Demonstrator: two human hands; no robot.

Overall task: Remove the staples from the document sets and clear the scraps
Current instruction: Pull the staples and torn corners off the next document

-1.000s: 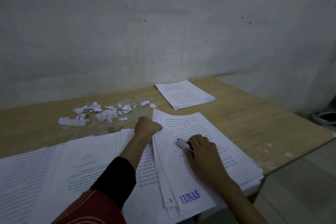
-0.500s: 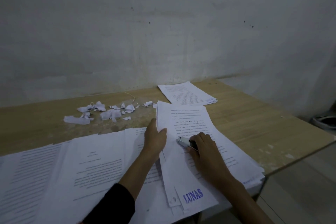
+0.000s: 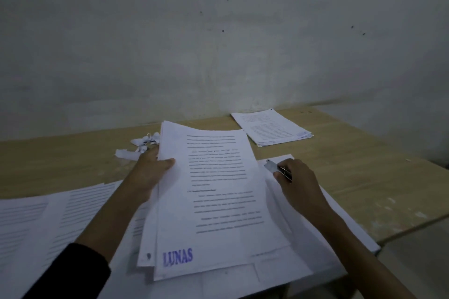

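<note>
My left hand [image 3: 151,172] grips the left edge of a document set [image 3: 218,201] stamped "LUNAS" in blue, thumb on top, and holds it lifted and tilted above the other papers. My right hand [image 3: 298,184] rests on the lower sheets to the right and holds a small metal staple remover [image 3: 273,167] whose tip points up and left. Torn white paper scraps [image 3: 143,144] lie on the wooden table [image 3: 364,172] just beyond my left hand, partly hidden by the raised set.
A separate stack of printed pages [image 3: 272,128] lies at the back of the table near the wall. More printed sheets [image 3: 48,221] spread over the near left. The table's right edge [image 3: 413,228] drops to the floor.
My left hand has gone from resting at the set's left edge to gripping it and has lifted the set off the pile. The right hand with the staple remover has shifted slightly right.
</note>
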